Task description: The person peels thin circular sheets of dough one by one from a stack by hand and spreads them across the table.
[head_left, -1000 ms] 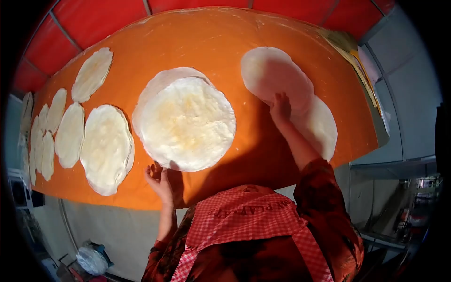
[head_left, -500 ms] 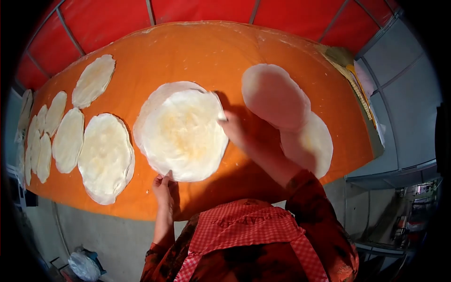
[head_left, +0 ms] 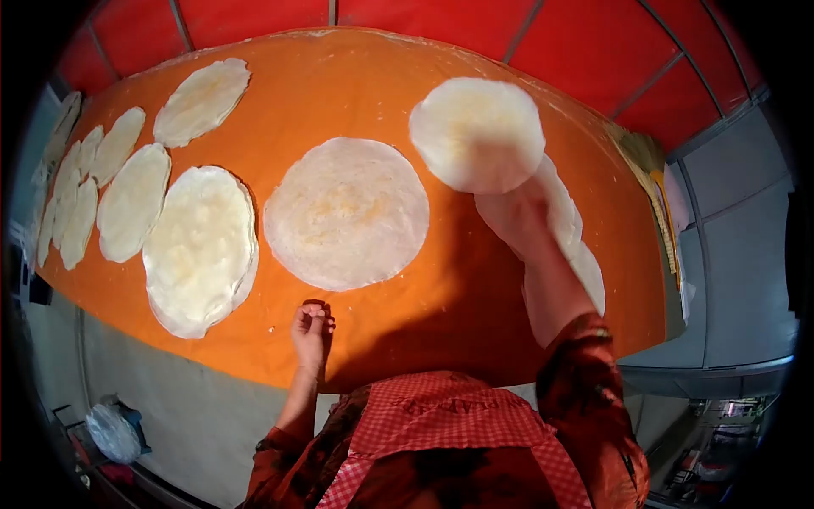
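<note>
My left hand (head_left: 310,326) rests near the front of the orange-covered table (head_left: 407,327), fingers curled in and nothing seen in them. Just beyond it lies a thin round flatbread sheet (head_left: 346,214), flat and pale with light brown patches. My right hand (head_left: 527,206) reaches out to the right, at the lower edge of a whiter flatbread (head_left: 476,127). Blur and shadow hide its fingers, so its grip is unclear. Beneath that flatbread and my forearm, other flatbreads (head_left: 588,276) overlap in a row.
On the left are a large stacked flatbread (head_left: 199,254), another at the back (head_left: 202,102) and several smaller-looking ones (head_left: 134,204). Folded cloths (head_left: 640,161) lie along the right edge. Red panels (head_left: 415,30) stand behind the table; a plastic-wrapped item (head_left: 114,433) sits low at left.
The top flatbread has left the middle stack and lies at the right, over the others there. My right hand moved right with it; my left hand came off the stack's edge. The view shifted.
</note>
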`<state>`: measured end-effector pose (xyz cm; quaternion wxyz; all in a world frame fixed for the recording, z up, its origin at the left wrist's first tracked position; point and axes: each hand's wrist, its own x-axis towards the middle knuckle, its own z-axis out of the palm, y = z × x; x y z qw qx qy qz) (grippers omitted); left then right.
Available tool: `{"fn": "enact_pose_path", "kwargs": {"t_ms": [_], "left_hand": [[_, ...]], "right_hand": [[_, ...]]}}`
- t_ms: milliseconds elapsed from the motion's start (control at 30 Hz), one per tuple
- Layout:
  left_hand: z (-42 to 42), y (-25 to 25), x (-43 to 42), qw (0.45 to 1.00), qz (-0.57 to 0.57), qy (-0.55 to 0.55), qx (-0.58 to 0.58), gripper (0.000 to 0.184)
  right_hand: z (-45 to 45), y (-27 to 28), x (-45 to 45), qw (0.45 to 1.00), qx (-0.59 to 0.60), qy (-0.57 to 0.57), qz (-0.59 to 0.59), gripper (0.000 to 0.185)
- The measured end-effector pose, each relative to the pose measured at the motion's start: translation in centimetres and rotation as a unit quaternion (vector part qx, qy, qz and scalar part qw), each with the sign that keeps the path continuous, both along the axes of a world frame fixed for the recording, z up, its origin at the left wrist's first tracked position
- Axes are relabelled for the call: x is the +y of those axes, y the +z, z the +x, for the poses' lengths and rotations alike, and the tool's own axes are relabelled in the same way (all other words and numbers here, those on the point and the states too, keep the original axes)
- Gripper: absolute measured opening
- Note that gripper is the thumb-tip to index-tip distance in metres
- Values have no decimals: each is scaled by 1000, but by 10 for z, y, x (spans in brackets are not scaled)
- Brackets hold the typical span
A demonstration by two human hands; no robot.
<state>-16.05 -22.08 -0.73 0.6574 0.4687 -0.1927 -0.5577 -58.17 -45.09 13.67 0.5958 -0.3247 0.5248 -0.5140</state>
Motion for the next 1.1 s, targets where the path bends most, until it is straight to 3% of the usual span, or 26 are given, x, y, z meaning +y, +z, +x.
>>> {"fn": "enact_pose_path", "kwargs": {"t_ms": [67,100,133,200,300,400,533,667,733,767,833,867,933,967,1033,1067,1100], "left_hand": [[0,-2,0,1000,-14,-6,16,9],[-2,1,-2,1000,-5,-3,13,8],[-4,6,-3,1000,4,0,8,8],[0,9,0,999,36,2,-23,8],[4,-1,0,1000,2,-12,7,8],[0,12,-2,1000,-17,-25,8,9],[1,19,-1,999,-21,-36,21,9],[5,8,0,998,-38,-39,19,9],[4,8,1,999,-32,-31,6,8],[3,7,1,999,-30,-25,1,7],[2,8,2,999,-39,-20,-1,7],[2,8,2,999,-44,-21,-3,7],[5,1,1,999,-34,-19,-8,7],[4,1,2,999,-28,-19,-16,6],[3,9,4,999,-26,-24,-11,6],[4,5,3,999,-27,-29,-23,6],[4,3,5,999,-25,-32,-36,5]], "right_hand": [[3,-89,16,990,103,48,83,18],[38,-107,24,983,128,37,128,19],[49,-140,24,983,51,74,162,22],[96,-161,30,975,9,73,211,23],[151,-157,27,974,29,-15,222,20],[183,-168,20,994,73,-54,61,17],[181,-113,4,975,96,-91,-176,21],[109,38,105,956,228,-106,-150,19],[35,-12,125,969,171,-108,-145,18],[5,-32,145,951,224,-173,-124,17],[-50,-62,191,941,218,-255,-35,13],[-81,-94,215,856,396,-319,-95,11],[-92,-111,255,785,493,-339,-161,9],[-73,-106,271,835,426,-308,-165,9],[-20,-93,285,809,538,-147,-184,6],[-3,-116,282,876,447,-56,-172,3],[21,-112,278,900,392,-10,-190,3]]}}
